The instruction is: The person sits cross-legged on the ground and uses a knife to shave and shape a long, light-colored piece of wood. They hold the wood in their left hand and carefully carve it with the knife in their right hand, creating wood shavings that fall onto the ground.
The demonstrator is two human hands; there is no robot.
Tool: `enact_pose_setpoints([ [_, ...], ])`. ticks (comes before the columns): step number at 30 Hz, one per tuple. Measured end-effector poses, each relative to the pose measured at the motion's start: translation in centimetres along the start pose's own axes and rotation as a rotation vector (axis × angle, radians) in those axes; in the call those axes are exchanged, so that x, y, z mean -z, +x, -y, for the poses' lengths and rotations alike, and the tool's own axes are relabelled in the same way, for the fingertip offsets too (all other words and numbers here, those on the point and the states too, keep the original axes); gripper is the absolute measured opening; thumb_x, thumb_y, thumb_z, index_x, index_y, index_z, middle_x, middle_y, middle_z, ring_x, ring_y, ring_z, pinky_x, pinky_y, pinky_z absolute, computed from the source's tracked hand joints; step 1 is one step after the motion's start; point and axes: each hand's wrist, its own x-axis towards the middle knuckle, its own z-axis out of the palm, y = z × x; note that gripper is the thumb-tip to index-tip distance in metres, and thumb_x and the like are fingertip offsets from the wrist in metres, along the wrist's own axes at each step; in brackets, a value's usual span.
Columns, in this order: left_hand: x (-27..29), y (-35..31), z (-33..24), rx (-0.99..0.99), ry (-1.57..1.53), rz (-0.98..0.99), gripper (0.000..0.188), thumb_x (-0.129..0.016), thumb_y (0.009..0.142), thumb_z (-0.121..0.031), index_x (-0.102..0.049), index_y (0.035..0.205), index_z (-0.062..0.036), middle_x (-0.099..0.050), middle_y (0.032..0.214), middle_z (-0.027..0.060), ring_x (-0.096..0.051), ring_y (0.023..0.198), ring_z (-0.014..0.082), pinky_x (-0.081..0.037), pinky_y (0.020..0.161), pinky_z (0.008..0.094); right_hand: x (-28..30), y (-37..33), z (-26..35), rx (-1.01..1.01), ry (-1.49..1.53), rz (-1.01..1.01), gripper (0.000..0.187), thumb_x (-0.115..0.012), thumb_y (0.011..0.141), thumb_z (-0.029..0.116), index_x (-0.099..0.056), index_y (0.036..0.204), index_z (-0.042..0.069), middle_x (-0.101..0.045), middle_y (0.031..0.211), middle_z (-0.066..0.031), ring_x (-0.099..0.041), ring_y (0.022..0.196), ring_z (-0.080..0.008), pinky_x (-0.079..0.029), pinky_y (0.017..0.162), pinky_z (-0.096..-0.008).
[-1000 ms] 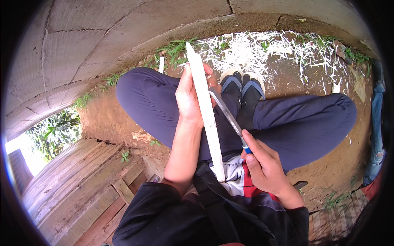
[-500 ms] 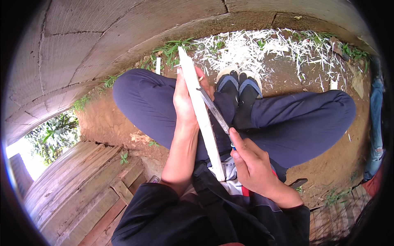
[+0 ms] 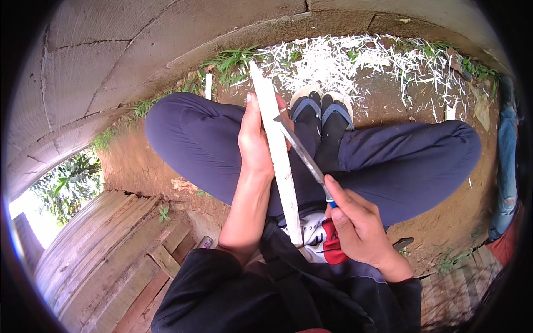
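A long white strip of wood (image 3: 282, 166) slants from my belly up toward the wall, its upper end narrowed. My left hand (image 3: 256, 136) is wrapped round its upper half, the fingers partly hidden behind it. In my right hand (image 3: 358, 227) is a knife (image 3: 304, 154) with a long grey blade and a blue part at the handle. The index finger lies along the handle toward the blade. The blade's tip end rests at the strip's right edge, close to my left fingers.
White shavings (image 3: 333, 64) cover the ground before my sandalled feet (image 3: 322, 114), beneath a concrete wall (image 3: 183, 39). Wooden planks (image 3: 100, 250) lie at the left. A dark flat object (image 3: 402, 244) is by my right forearm. At the right edge is someone's jeans leg (image 3: 505, 166).
My right hand and the knife have shifted slightly right and down, the blade angling further from the strip. The strip's upper end has tilted a little to the right.
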Motion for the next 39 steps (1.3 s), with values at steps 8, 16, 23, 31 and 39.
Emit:
enact_pose_setpoints([
  [8, -0.3, -0.1, 0.6, 0.033, 0.089, -0.089, 0.044, -0.032, 0.102, -0.043, -0.053, 0.092, -0.0056, -0.040, 0.055, -0.0012, -0.034, 0.040, 0.0105, -0.029, 0.037, 0.0262, -1.2, 2.6, -0.3, 0.041, -0.161, -0.079, 0.049, -0.054, 0.089, 0.000, -0.047, 0.137, 0.006, -0.057, 0.079, -0.0134, -0.058, 0.060, -0.0298, -0.048, 0.056, -0.0342],
  [16, -1.4, -0.7, 1.3, 0.069, 0.186, -0.058, 0.049, -0.029, 0.102, -0.045, -0.055, 0.093, -0.0046, -0.046, 0.053, 0.0033, -0.038, 0.039, 0.0121, -0.031, 0.036, 0.0252, -0.8, 5.6, -1.5, 0.054, -0.289, -0.270, 0.044, -0.046, 0.096, 0.006, -0.042, 0.139, -0.001, -0.057, 0.085, -0.0119, -0.055, 0.072, -0.0174, -0.047, 0.071, -0.0273],
  [23, -0.1, 0.2, 0.3, -0.016, -0.006, -0.024, 0.045, -0.033, 0.101, -0.043, -0.054, 0.094, -0.0043, -0.045, 0.053, 0.0035, -0.040, 0.039, 0.0123, -0.031, 0.036, 0.0239, 2.1, 3.8, -0.2, -0.018, -0.073, -0.110, 0.042, -0.047, 0.096, 0.008, -0.045, 0.138, 0.000, -0.058, 0.082, -0.0097, -0.050, 0.062, -0.0130, -0.044, 0.061, -0.0251],
  [31, -0.6, 0.5, 0.1, 0.010, 0.028, -0.070, 0.048, -0.029, 0.103, -0.044, -0.055, 0.092, -0.0055, -0.047, 0.051, 0.0043, -0.042, 0.040, 0.0119, -0.036, 0.039, 0.0245, 1.1, 1.4, -0.9, -0.003, 0.019, -0.027, 0.043, -0.049, 0.093, 0.003, -0.046, 0.136, -0.001, -0.058, 0.084, -0.0168, -0.055, 0.067, -0.0225, -0.046, 0.066, -0.0290],
  [39, -0.9, 0.4, 0.9, 0.025, 0.068, -0.035, 0.051, -0.028, 0.103, -0.045, -0.053, 0.083, -0.0055, -0.045, 0.051, 0.0045, -0.042, 0.040, 0.0128, -0.036, 0.038, 0.0244, 1.7, 2.7, -0.8, 0.010, -0.038, -0.059, 0.044, -0.051, 0.092, 0.003, -0.048, 0.136, 0.003, -0.058, 0.080, -0.0161, -0.055, 0.063, -0.0259, -0.046, 0.064, -0.0299],
])
